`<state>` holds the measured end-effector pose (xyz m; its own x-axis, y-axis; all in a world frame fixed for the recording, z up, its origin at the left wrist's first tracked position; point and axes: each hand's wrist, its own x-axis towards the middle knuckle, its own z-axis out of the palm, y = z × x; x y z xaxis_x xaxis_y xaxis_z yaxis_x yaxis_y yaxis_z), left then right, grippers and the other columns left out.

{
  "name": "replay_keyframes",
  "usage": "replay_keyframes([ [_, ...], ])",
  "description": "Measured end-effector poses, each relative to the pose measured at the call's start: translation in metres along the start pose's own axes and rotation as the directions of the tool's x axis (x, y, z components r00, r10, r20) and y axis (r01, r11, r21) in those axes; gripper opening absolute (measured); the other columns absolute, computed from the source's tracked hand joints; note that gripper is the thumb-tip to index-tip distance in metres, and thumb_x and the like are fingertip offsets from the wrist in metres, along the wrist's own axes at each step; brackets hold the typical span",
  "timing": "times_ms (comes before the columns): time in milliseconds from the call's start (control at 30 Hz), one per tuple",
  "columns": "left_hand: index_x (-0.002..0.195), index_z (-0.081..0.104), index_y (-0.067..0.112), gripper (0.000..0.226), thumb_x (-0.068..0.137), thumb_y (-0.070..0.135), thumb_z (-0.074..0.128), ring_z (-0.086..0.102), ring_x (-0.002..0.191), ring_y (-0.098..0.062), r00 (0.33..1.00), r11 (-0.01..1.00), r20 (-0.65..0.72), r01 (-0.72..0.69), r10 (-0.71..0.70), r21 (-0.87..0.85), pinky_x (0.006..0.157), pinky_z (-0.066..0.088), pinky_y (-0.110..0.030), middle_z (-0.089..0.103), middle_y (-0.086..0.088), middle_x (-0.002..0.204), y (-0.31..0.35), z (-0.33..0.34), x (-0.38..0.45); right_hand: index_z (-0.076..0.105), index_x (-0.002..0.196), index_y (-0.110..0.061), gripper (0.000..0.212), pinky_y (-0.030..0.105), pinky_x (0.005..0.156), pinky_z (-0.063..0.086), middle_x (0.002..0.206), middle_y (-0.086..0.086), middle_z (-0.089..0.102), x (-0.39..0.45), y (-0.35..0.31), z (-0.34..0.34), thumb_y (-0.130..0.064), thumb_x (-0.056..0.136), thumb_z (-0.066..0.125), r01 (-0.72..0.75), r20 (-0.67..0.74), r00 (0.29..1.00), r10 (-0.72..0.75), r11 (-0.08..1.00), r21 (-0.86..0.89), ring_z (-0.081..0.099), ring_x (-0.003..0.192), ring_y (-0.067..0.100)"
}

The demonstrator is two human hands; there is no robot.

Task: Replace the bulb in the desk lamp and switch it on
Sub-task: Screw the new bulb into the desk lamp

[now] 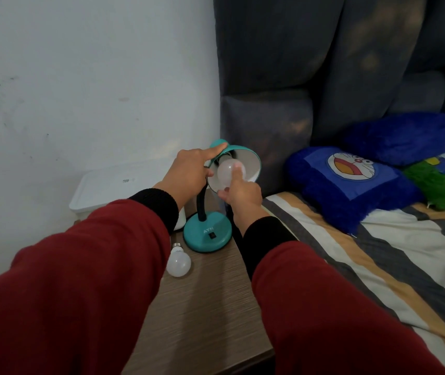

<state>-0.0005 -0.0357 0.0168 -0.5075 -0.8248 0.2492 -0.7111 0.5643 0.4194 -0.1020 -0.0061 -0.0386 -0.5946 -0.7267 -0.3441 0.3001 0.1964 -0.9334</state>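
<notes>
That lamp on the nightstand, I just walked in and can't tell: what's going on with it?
A person is changing its bulb. The left hand steadies the teal lamp shade, tilted toward them, while the right hand has its fingers around the bulb in the shade. Whether it is going in or coming out cannot be told. A second bulb lies on the nightstand beside the lamp base. The lamp is unlit.

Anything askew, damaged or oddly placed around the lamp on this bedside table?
One thing: a loose white bulb lies on its side on the wooden table, free to roll. Otherwise normal: left hand steadies the teal shade; right hand grips the fitted bulb.
</notes>
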Motion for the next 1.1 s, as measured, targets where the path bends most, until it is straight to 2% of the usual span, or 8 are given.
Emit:
replay_keyframes([
  [67, 0.141, 0.037, 0.034, 0.061, 0.093, -0.003, 0.048, 0.05, 0.087, -0.006, 1.0, 1.0, -0.003, -0.007, 0.007, -0.002, 0.078, 0.029, -0.003, 0.057, -0.013, 0.123, 0.0005, 0.0002, -0.0006, 0.05, 0.125, -0.002, 0.069, 0.027, 0.072, 0.054, 0.078, 0.01, 0.067, -0.0009, -0.0011, -0.0003, -0.061, 0.09, 0.04, -0.031, 0.014, 0.999, 0.031, 0.999, -0.038, 0.07, 0.093, 0.025],
  [167, 0.14, 0.038, 0.033, 0.062, 0.093, -0.006, 0.046, 0.06, 0.092, -0.013, 1.0, 0.999, -0.003, -0.017, 0.017, -0.028, 0.078, 0.03, -0.002, 0.056, -0.013, 0.124, 0.0007, 0.001, -0.0019, 0.039, 0.128, -0.019, 0.066, 0.04, 0.084, 0.057, 0.118, 0.018, 0.061, 0.0025, 0.0076, 0.0055, -0.05, 0.077, 0.067, 0.089, -0.039, 0.995, -0.089, 0.996, 0.001, 0.067, 0.099, 0.029],
  [333, 0.14, 0.038, 0.034, 0.064, 0.092, -0.007, 0.047, 0.063, 0.103, -0.019, 1.0, 1.0, -0.011, -0.007, 0.007, -0.013, 0.08, 0.032, -0.004, 0.057, -0.013, 0.123, 0.0002, 0.0004, -0.001, 0.055, 0.116, 0.005, 0.066, 0.035, 0.083, 0.058, 0.069, 0.011, 0.065, 0.0033, -0.0013, 0.0004, -0.055, 0.094, 0.037, 0.001, -0.008, 1.0, 0.0, 0.999, 0.049, 0.061, 0.053, 0.016],
  [467, 0.141, 0.036, 0.035, 0.063, 0.093, -0.005, 0.046, 0.06, 0.101, -0.016, 1.0, 1.0, -0.007, -0.011, 0.011, 0.012, 0.077, 0.031, -0.004, 0.058, -0.013, 0.121, 0.0021, 0.0009, -0.0013, 0.041, 0.13, -0.016, 0.064, 0.036, 0.081, 0.059, 0.114, 0.017, 0.063, 0.0056, 0.0061, 0.0036, -0.04, 0.078, 0.07, 0.083, -0.002, 0.997, -0.083, 0.995, 0.06, 0.069, 0.087, 0.025],
  [633, 0.142, 0.035, 0.034, 0.063, 0.093, -0.004, 0.047, 0.061, 0.103, -0.02, 1.0, 1.0, -0.007, -0.004, 0.004, 0.019, 0.077, 0.025, 0.0, 0.058, -0.013, 0.119, 0.0012, 0.0014, 0.0008, 0.056, 0.108, 0.004, 0.064, 0.037, 0.085, 0.058, 0.065, 0.008, 0.063, 0.0042, 0.002, 0.0051, -0.057, 0.091, 0.043, -0.017, 0.049, 0.999, 0.012, 0.993, 0.113, 0.065, 0.059, 0.019],
  [800, 0.141, 0.034, 0.037, 0.063, 0.094, -0.003, 0.046, 0.058, 0.094, -0.009, 1.0, 1.0, -0.001, -0.008, 0.008, 0.019, 0.077, 0.029, -0.003, 0.056, -0.01, 0.125, 0.0012, 0.0011, -0.0002, 0.039, 0.129, -0.016, 0.061, 0.021, 0.062, 0.057, 0.114, 0.013, 0.06, 0.0022, 0.0039, 0.0032, -0.039, 0.081, 0.07, 0.044, 0.05, 0.997, -0.052, 0.987, 0.155, 0.066, 0.069, 0.016],
  [967, 0.141, 0.036, 0.037, 0.062, 0.094, -0.001, 0.049, 0.059, 0.108, -0.02, 1.0, 1.0, -0.015, -0.014, 0.014, 0.018, 0.083, 0.029, -0.006, 0.055, -0.012, 0.126, -0.0025, 0.0031, 0.001, 0.054, 0.116, 0.004, 0.072, 0.034, 0.082, 0.058, 0.069, 0.009, 0.062, 0.003, 0.001, 0.006, -0.061, 0.089, 0.042, -0.057, 0.066, 0.997, 0.051, 0.994, 0.092, 0.064, 0.058, 0.018],
  [1100, 0.14, 0.038, 0.035, 0.063, 0.093, -0.005, 0.047, 0.063, 0.095, -0.014, 0.999, 0.999, -0.003, -0.033, 0.033, -0.019, 0.08, 0.034, -0.005, 0.056, -0.013, 0.123, -0.0024, 0.0031, -0.0002, 0.043, 0.13, -0.009, 0.066, 0.034, 0.086, 0.057, 0.096, 0.007, 0.06, 0.0005, -0.0002, 0.0068, -0.055, 0.084, 0.058, 0.016, 0.031, 0.999, -0.019, 0.994, 0.105, 0.067, 0.072, 0.018],
])
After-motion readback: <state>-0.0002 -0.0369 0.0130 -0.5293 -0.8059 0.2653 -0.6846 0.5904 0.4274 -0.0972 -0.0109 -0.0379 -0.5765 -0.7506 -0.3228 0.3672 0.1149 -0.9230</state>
